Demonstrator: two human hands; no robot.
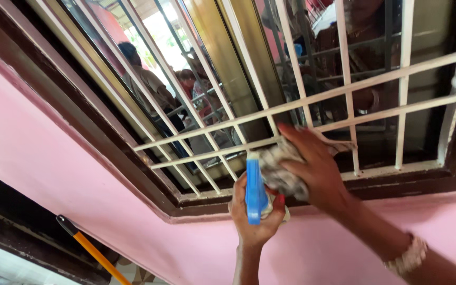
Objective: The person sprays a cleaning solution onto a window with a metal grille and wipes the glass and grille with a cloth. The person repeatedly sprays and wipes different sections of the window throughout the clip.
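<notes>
1. The left hand comes up from below with its fingers curled tight round a spray bottle with a blue plastic trigger head, held upright just under the bottom rail of the window frame.
2. A spot of red shows on the bottle beside the left fingers; the body of the bottle is mostly hidden by the hand.
3. The right hand presses a crumpled, grey-white cleaning cloth against the lower crossbars of the white-painted metal window grille. Its fingers are bunched round the cloth, with the fingertips reaching to the lower bar.
4. The cloth touches the top of the spray bottle, so the two hands sit just beside each other at the bottom edge of the grille, near its middle.
5. A pale beaded bracelet circles the right wrist.
6. The grille sits in a dark brown window frame set in a pink wall.
7. Reflections of people show in the glass behind the bars.
8. A stick with a yellow shaft and black tip leans at the lower left, well apart from the hands.
</notes>
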